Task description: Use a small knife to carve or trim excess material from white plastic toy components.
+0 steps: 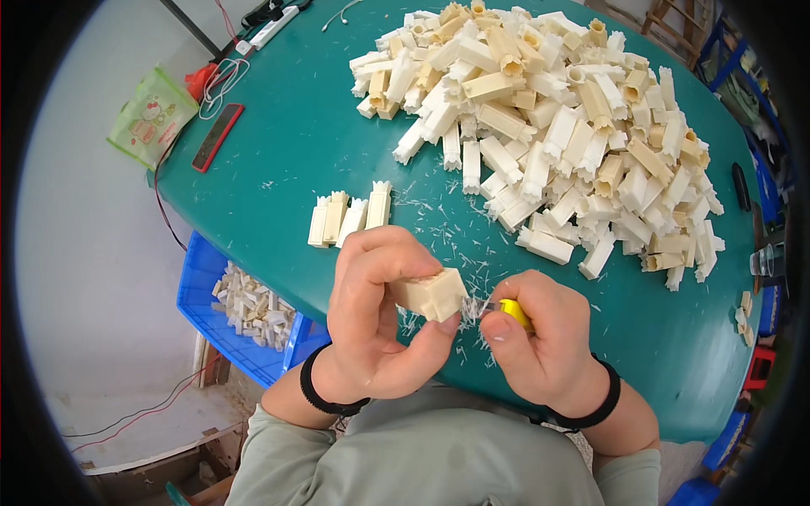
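My left hand (380,316) is closed round a cream-coloured plastic block (432,293), its squared end turned toward my other hand. A yellow-handled knife (515,314) sits in my right hand (544,337), and its short blade points left at the block's end. Whether the blade touches the block I cannot tell. Just beyond my left hand, several similar blocks (336,218) stand side by side on the green table (278,160). Thin white shavings (447,228) are scattered around and under both hands.
A big heap of white and cream blocks (540,126) covers the table's far right. At left lie a red-edged phone (218,137), a white cable (221,84) and a green bag (152,118). A blue bin (198,291) of small pieces stands below the left edge.
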A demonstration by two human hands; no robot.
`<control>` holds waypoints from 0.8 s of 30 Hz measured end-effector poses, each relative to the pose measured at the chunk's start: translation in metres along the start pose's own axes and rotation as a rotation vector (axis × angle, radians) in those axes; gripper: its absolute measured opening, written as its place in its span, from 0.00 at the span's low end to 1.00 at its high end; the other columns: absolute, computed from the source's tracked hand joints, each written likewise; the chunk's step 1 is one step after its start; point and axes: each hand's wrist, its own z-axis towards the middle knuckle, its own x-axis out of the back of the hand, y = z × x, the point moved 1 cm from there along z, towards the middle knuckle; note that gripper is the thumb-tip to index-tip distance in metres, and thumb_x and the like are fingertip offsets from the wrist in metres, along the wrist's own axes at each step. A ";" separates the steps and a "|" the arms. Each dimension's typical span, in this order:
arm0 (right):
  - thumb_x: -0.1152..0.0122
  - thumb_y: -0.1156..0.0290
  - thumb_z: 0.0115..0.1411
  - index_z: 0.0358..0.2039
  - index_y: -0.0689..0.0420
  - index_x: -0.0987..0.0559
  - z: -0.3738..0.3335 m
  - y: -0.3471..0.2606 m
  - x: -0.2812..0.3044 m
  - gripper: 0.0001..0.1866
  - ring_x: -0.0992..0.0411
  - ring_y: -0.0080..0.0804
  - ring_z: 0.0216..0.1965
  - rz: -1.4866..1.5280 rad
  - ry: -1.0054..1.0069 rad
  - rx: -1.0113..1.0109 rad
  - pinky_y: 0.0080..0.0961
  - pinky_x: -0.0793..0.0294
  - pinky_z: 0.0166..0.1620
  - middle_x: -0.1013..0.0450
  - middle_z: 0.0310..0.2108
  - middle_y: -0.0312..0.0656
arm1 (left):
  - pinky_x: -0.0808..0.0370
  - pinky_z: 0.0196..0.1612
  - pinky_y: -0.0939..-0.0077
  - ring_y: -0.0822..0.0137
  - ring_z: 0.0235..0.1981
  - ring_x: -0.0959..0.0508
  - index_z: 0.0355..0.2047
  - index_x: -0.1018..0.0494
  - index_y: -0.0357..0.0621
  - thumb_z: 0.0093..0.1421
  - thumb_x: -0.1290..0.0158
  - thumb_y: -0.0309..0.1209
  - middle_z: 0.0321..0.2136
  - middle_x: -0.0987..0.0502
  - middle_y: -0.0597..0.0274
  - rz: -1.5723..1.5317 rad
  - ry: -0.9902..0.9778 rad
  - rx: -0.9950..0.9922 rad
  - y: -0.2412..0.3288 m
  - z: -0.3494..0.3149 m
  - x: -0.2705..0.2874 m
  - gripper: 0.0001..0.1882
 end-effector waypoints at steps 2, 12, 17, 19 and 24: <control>0.40 0.60 0.53 0.23 0.60 0.29 0.000 0.000 0.000 0.15 0.34 0.37 0.15 -0.015 0.010 0.011 0.26 0.37 0.18 0.33 0.17 0.43 | 0.34 0.33 0.82 0.67 0.33 0.33 0.39 0.35 0.35 0.40 0.45 0.18 0.36 0.36 0.52 0.064 0.032 -0.031 -0.001 0.000 0.000 0.22; 0.39 0.60 0.52 0.21 0.60 0.30 0.000 -0.001 -0.001 0.16 0.35 0.37 0.14 -0.061 0.004 0.027 0.26 0.38 0.17 0.34 0.16 0.42 | 0.33 0.33 0.81 0.67 0.33 0.32 0.38 0.36 0.37 0.40 0.42 0.18 0.36 0.36 0.53 0.069 0.057 -0.090 -0.006 -0.003 0.002 0.23; 0.39 0.61 0.52 0.18 0.59 0.31 0.001 0.000 -0.001 0.17 0.37 0.37 0.13 -0.076 -0.010 0.042 0.26 0.40 0.16 0.37 0.15 0.41 | 0.31 0.33 0.79 0.67 0.34 0.31 0.38 0.36 0.38 0.42 0.43 0.17 0.36 0.35 0.52 -0.055 0.034 -0.063 -0.006 -0.003 0.003 0.21; 0.39 0.60 0.52 0.17 0.58 0.33 0.002 0.001 0.000 0.18 0.39 0.37 0.13 -0.093 -0.015 0.035 0.26 0.41 0.15 0.38 0.14 0.41 | 0.32 0.33 0.80 0.68 0.33 0.31 0.38 0.38 0.41 0.45 0.43 0.21 0.36 0.35 0.54 0.024 -0.042 -0.075 -0.006 -0.004 0.007 0.20; 0.39 0.60 0.52 0.17 0.58 0.33 0.003 0.001 0.001 0.18 0.39 0.37 0.13 -0.047 0.002 0.011 0.26 0.42 0.15 0.39 0.13 0.41 | 0.33 0.33 0.81 0.70 0.31 0.31 0.38 0.40 0.43 0.48 0.42 0.25 0.37 0.35 0.55 0.121 -0.165 -0.057 -0.003 -0.004 0.008 0.20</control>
